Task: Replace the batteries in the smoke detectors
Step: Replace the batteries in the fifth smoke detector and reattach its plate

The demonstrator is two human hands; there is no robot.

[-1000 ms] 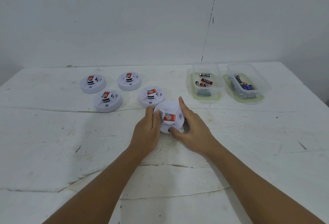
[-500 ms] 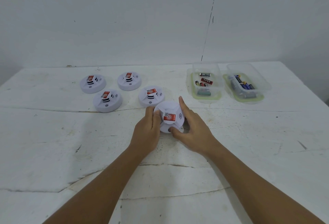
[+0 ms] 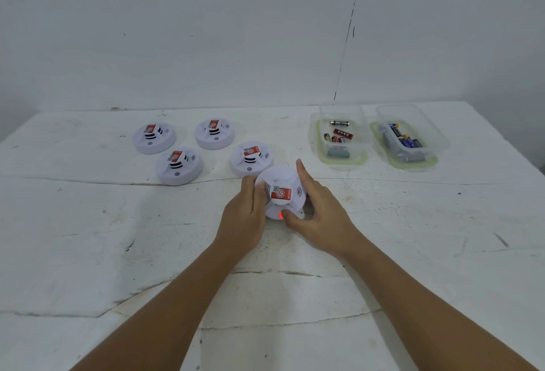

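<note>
Both hands held one white smoke detector (image 3: 280, 192) on the white table (image 3: 88, 238). The left hand (image 3: 243, 220) gripped its left edge, thumb curled over the rim. The right hand (image 3: 320, 217) cupped the right side, with the forefinger reaching up along the far edge and the thumb (image 3: 290, 219) pressed on the near face beside a small red light (image 3: 281, 215). A red label (image 3: 281, 193) sat on the raised centre of the detector. Just beyond the left hand lay another detector (image 3: 250, 158), almost touching the held one, and three more detectors (image 3: 178, 165) lay further to the left. Beyond the right hand stood two clear tubs (image 3: 342, 135), each with batteries (image 3: 342, 134) inside.
</note>
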